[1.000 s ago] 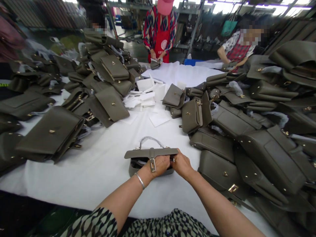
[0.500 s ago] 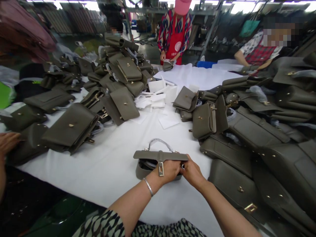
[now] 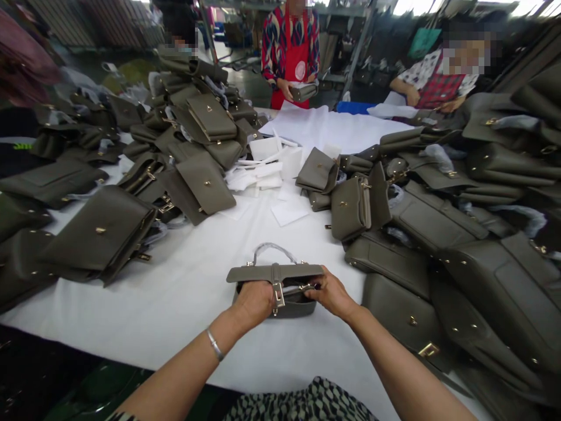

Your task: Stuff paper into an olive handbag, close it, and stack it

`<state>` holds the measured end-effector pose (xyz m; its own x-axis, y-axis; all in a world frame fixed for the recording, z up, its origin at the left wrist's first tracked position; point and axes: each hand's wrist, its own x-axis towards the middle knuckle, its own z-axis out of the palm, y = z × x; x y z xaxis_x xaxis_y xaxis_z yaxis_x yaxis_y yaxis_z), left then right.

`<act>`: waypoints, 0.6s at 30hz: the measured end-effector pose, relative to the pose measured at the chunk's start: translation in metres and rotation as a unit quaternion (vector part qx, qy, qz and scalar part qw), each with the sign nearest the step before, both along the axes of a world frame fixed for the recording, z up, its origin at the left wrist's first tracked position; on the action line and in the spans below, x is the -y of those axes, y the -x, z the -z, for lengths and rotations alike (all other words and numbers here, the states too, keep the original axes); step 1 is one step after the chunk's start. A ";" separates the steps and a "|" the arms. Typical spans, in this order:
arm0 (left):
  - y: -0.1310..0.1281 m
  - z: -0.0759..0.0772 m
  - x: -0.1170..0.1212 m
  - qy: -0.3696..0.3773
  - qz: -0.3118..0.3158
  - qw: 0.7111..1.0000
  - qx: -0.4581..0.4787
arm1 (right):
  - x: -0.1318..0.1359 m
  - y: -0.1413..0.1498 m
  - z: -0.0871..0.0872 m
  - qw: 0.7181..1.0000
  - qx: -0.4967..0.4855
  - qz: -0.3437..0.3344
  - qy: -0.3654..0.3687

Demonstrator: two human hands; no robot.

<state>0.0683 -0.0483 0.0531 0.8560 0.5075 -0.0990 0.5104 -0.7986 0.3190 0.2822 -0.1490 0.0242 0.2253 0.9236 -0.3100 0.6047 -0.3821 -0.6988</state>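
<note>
1. A small olive-grey handbag (image 3: pixel 280 292) is standing on the white table cover (image 3: pixel 184 298), right at the near edge in front of the person, in the bare strip between the piles.
2. The left hand (image 3: pixel 254 301) is gripping the front left of the bag, fingers curled over the mouth just under the flap (image 3: pixel 274 272), which is lying flat across the top.
3. The right hand (image 3: pixel 331 292) is pinching at the right end of the opening, fingertips closing on something small there; what it is, I cannot tell.
4. A gold clasp strap (image 3: pixel 277 294) is hanging down the front of the bag, just beside the left hand.
5. A wrapped top handle (image 3: pixel 272 250) is arching up behind the flap, untouched.
6. Handling judgement: the bag is looking light and semi-stiff, with a structured body that is holding its shape but a flap that flexes. The smooth leather and polished hardware are probably prone to scuffs. Best hold seems to be the body sides or rim, not the clasp.
7. Matching bags are heaping up in a left pile (image 3: pixel 100 234) and a right pile (image 3: pixel 460 257); loose white paper sheets (image 3: pixel 263 169) are lying mid-table.
8. Two other people are working at the far end; one in a red apron (image 3: pixel 295 58) is holding a bag.
</note>
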 end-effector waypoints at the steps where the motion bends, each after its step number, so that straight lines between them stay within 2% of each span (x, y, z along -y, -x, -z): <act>1: -0.004 0.002 0.003 0.008 0.012 1.000 -0.003 | 0.001 -0.001 -0.001 1.000 0.001 -0.013 -0.005; 4: -0.015 0.014 0.008 0.024 0.047 0.998 -0.021 | 0.004 -0.002 -0.004 0.999 -0.006 -0.042 -0.012; 9: -0.026 0.029 -0.005 0.040 0.074 0.996 -0.036 | 0.010 0.002 -0.004 0.998 -0.017 -0.049 -0.033; 13: -0.029 0.024 -0.003 0.042 0.048 0.998 -0.017 | 0.010 0.002 0.006 0.998 -0.037 -0.020 -0.050; 18: -0.037 0.014 0.022 0.063 0.028 0.997 0.041 | 0.009 -0.001 0.008 0.994 -0.084 -0.028 -0.068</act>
<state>0.1049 -0.0701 0.0391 0.8904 0.4467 -0.0872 0.4341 -0.7759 0.4577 0.2835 -0.1581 0.0157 0.1283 0.9690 -0.2110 0.4928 -0.2469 -0.8344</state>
